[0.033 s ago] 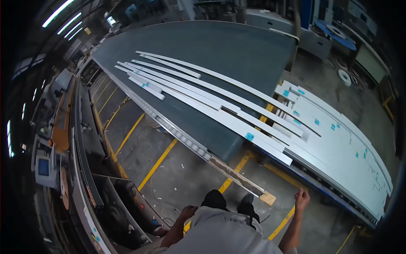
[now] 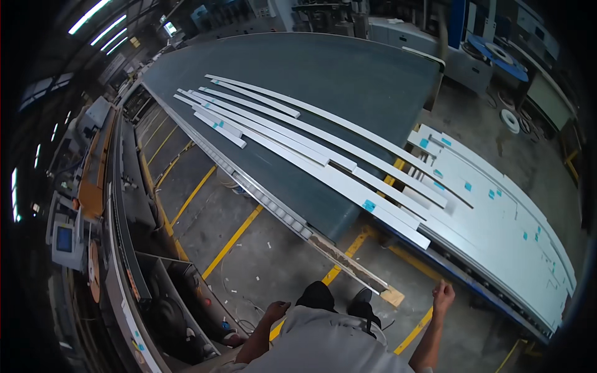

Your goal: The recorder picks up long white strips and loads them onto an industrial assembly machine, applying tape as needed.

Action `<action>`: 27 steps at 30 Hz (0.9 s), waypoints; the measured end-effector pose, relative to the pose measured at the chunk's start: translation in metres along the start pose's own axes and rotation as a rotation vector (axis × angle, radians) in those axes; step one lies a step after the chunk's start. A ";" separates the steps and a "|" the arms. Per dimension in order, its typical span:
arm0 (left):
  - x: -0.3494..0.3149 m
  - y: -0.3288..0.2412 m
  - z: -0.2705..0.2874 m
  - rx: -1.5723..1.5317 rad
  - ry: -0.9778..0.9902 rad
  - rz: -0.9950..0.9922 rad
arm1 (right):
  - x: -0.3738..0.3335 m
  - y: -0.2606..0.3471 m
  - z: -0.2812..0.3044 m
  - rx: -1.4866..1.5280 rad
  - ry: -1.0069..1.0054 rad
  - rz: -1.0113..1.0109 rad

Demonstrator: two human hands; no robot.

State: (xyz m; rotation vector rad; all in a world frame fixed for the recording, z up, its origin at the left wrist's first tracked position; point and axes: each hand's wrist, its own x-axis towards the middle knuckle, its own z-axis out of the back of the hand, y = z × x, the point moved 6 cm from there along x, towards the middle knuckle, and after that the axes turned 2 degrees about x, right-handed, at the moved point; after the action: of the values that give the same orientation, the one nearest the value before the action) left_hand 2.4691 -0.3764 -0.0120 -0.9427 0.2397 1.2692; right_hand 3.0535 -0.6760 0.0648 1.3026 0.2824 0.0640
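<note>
White strips [image 2: 311, 155] are fanned across the belt [image 2: 311, 68] mid-frame, partly over the panels [image 2: 497, 245] at right. At lower right, the right hand [image 2: 443, 297] is curled closed, apparently empty; whether the left hand [image 2: 277, 311], lower centre, is closed cannot be told. Standby seems in hand; any lifting would call for a forward reach.

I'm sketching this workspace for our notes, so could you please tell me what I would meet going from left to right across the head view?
Small screen, short white strip at the front of the group, left hand, light wooden block, right hand, white ring.
</note>
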 end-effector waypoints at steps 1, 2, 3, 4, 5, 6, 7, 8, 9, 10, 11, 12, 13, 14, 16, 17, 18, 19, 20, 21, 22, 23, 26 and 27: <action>0.000 -0.011 0.002 -0.094 0.020 0.170 | 0.009 0.002 -0.013 0.004 0.038 0.016; -0.003 -0.015 0.003 -0.120 -0.006 0.190 | 0.014 0.003 -0.024 0.009 0.067 0.009; -0.005 -0.019 0.006 -0.248 -0.105 0.183 | 0.020 0.004 -0.031 0.009 0.084 0.000; -0.005 -0.023 0.008 -0.373 -0.201 0.174 | 0.028 0.004 -0.036 0.002 0.110 -0.035; -0.004 -0.028 0.003 -0.391 -0.210 0.183 | 0.037 0.008 -0.039 -0.004 0.129 -0.025; -0.003 -0.034 -0.005 -0.454 -0.212 0.180 | 0.045 0.016 -0.039 -0.075 0.120 0.028; 0.005 -0.035 -0.009 -0.514 -0.220 0.170 | 0.056 0.025 -0.047 -0.136 0.110 0.084; 0.007 -0.034 -0.021 -0.494 -0.149 0.205 | 0.064 0.041 -0.050 -0.235 0.100 0.222; 0.006 -0.030 -0.032 -0.473 -0.105 0.251 | 0.068 0.062 -0.065 -0.166 0.149 0.090; 0.008 -0.033 -0.040 -0.361 -0.036 0.260 | 0.084 0.066 -0.062 -0.176 0.119 0.140; 0.010 -0.034 -0.043 -0.247 0.030 0.267 | 0.100 0.070 -0.060 -0.186 0.090 0.190; 0.009 -0.024 -0.047 -0.266 0.017 0.281 | 0.105 0.098 -0.077 -0.284 0.099 0.243; 0.008 -0.004 -0.056 -0.250 0.005 0.301 | 0.106 0.136 -0.094 -0.442 0.130 0.333; 0.004 0.012 -0.063 -0.230 -0.001 0.312 | 0.113 0.156 -0.108 -0.422 0.166 0.370; -0.007 0.028 -0.063 -0.311 -0.057 0.384 | 0.129 0.185 -0.139 -0.452 0.232 0.460; -0.017 0.032 -0.062 -0.391 -0.109 0.453 | 0.141 0.197 -0.153 -0.504 0.273 0.524; -0.021 0.036 -0.053 -0.376 -0.148 0.463 | 0.155 0.198 -0.169 -0.497 0.332 0.564; -0.023 0.034 -0.043 -0.363 -0.182 0.469 | 0.169 0.196 -0.178 -0.514 0.311 0.700; -0.033 0.035 -0.039 -0.430 -0.299 0.469 | 0.182 0.193 -0.191 -0.587 0.410 0.643; -0.044 0.032 -0.036 -0.491 -0.419 0.472 | 0.182 0.196 -0.207 -0.660 0.510 0.584; -0.054 0.025 -0.035 -0.579 -0.536 0.523 | 0.177 0.207 -0.215 -0.757 0.515 0.653; -0.063 0.009 -0.045 -0.591 -0.552 0.535 | 0.183 0.207 -0.222 -0.750 0.533 0.667; -0.086 -0.026 -0.082 -0.893 -0.551 0.565 | 0.191 0.199 -0.225 -0.701 0.658 0.751; -0.094 -0.037 -0.098 -0.895 -0.536 0.552 | 0.190 0.200 -0.224 -0.726 0.682 0.742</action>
State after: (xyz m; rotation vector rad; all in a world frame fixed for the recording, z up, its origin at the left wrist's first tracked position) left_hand 2.5037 -0.5125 0.0042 -1.2698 -0.5813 2.1621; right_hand 3.2045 -0.3722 0.1706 0.5595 0.2957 1.1505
